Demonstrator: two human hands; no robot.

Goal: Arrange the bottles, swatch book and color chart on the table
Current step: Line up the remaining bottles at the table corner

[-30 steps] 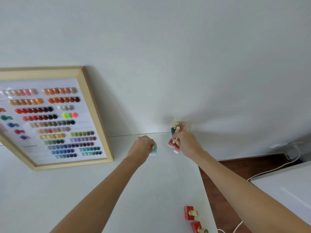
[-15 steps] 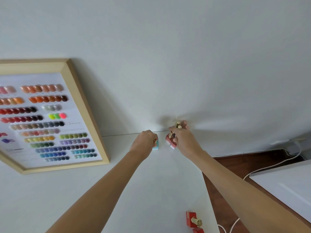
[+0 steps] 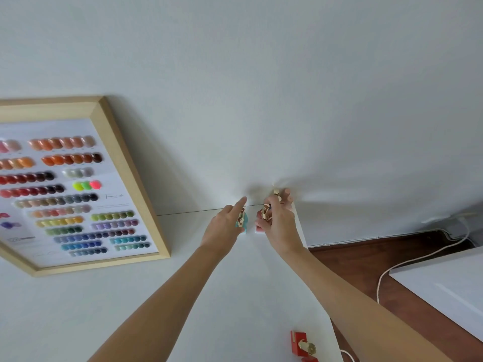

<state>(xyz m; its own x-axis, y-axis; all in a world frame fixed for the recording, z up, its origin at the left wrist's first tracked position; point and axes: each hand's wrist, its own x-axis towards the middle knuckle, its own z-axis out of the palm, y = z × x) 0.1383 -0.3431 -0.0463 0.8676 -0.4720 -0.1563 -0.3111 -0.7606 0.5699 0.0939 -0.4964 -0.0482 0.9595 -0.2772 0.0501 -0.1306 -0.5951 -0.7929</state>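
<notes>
L hand [image 3: 224, 231] at table [image 3: 130, 309] far edge, index finger out, other fingers pinching teal bottle [image 3: 241, 222]. R hand [image 3: 279, 226] closed on red/pink bottles [image 3: 262, 216] just beside. Color chart [image 3: 78, 189] leans on wall, left. Red bottle [image 3: 300, 343] near front edge.

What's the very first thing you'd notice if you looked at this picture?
Probably the big framed color chart leaning against the wall at the left, full of rows of colored dots. Next, two arms reach to the table's far edge: the left hand is at a teal bottle and the right hand holds red and pink bottles. A red bottle with a gold cap lies near the bottom right.
</notes>
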